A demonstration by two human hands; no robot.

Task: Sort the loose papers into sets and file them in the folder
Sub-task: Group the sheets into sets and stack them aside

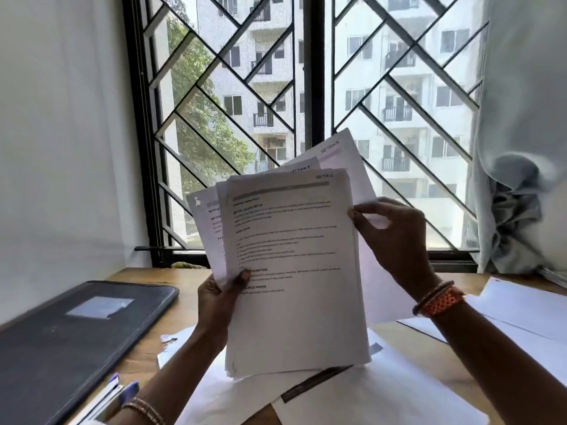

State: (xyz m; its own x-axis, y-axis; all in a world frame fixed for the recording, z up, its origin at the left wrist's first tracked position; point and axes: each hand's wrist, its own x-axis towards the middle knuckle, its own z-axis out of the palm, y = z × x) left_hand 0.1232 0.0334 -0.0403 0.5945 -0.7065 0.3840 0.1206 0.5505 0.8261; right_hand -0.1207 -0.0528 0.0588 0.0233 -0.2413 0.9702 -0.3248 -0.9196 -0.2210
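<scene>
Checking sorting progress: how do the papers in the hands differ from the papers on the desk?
The held papers stand upright, fanned, gripped by the left hand and right hand; the desk papers lie flat, scattered and untouched. Handwritten section labels show on the held papers; none show on the desk papers. Both are white printed sheets.

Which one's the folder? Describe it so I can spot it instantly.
Start at the wooden desk under the barred window. On its left side lies the folder, closed and flat. It is the only dark grey thing there, with a pale label, while everything around it is white paper.
</scene>
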